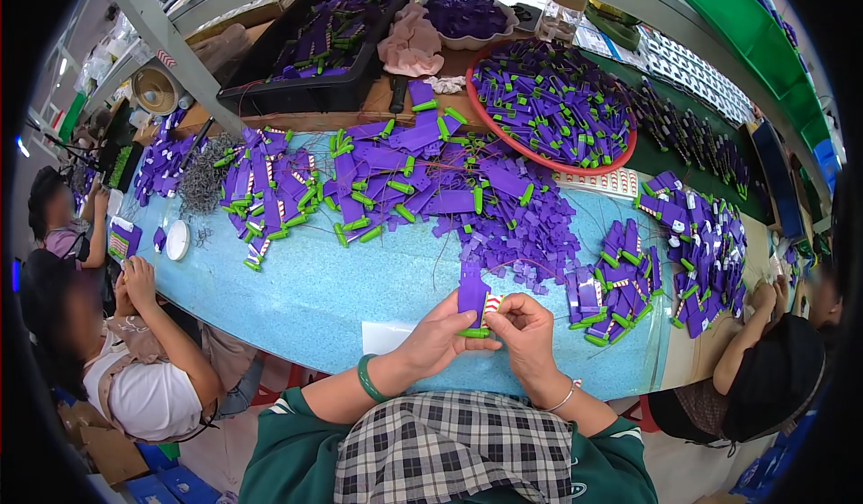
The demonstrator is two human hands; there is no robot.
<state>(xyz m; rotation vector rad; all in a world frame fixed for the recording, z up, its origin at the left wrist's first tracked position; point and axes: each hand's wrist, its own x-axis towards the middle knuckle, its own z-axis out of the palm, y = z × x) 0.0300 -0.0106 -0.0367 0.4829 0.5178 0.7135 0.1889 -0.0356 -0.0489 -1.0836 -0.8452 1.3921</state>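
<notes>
- Purple plastic filled the left hand (436,335): one part (470,290), held between thumb and fingers, its long axis pointing away from the body, its single green end (473,332) nearest the person.
- Right hand (527,335): thumb and forefinger closed on one striped label (492,304), at the part's right edge; whether the label was stuck there could not be told.
- Of the two hands, the right was nearer the label, which lay just left of its fingertips.
- Beyond both hands, on the one tabletop (306,275), lay one heap of small purple pieces (530,239), too many to count.
- Right of the right hand sat two heaps of green-ended parts, a near one (620,279) and a farther one (715,252).
- Farther off stood one red basket (474,99) and, beyond the left hand, one black bin (297,98).
</notes>
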